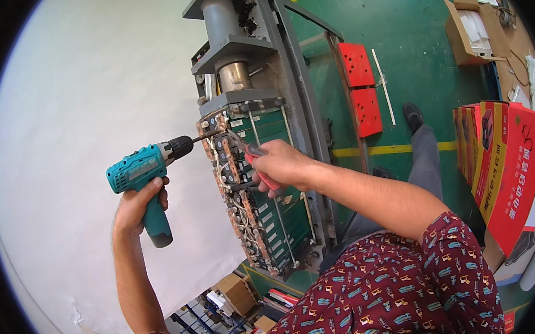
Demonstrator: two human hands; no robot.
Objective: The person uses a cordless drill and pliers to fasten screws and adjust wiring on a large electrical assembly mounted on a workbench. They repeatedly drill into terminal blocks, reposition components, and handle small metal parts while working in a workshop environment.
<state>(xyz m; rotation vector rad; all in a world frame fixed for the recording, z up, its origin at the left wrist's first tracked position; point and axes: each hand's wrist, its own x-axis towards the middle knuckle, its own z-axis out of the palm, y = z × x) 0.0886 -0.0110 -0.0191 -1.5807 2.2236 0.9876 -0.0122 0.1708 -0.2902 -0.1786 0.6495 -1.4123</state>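
The left hand (pixel 136 207) curls closed around a teal plastic drill (pixel 137 168); the right hand (pixel 284 166) clasps red-handled metal pliers (pixel 254 150). Between the grips lie flat copper strips (pixel 231 158).

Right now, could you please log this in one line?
left fingers: teal drill; right fingers: red-handled pliers; both at: green block stack

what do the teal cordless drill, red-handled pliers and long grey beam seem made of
Teal cordless drill: probably moulded satin plastic, from its vented, softly shiny housing.
Red-handled pliers: greyish metal head, likely steel; smooth red grips, perhaps plastic or rubber.
Long grey beam: likely painted metal, from its even, matte surface.
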